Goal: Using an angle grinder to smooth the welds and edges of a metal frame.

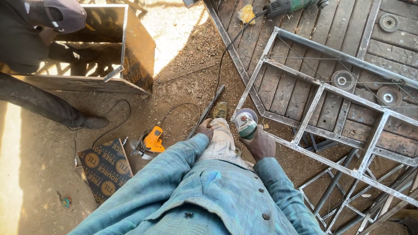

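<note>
My jacket (204, 196) was a faded teal plaid, my trouser knee (222, 141) pale beige. The grinder (246, 124) in my right hand (261, 143) was green and silver-grey. The tool (150, 141) on the ground (183, 61) was bright orange; the ground itself was dusty brown. The metal frame (322, 87) was dull grey over weathered brown planks (287, 87).

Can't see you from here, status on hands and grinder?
Right hand gripping angle grinder, at metal frame. Left hand resting on knee. Nothing in the way.
</note>
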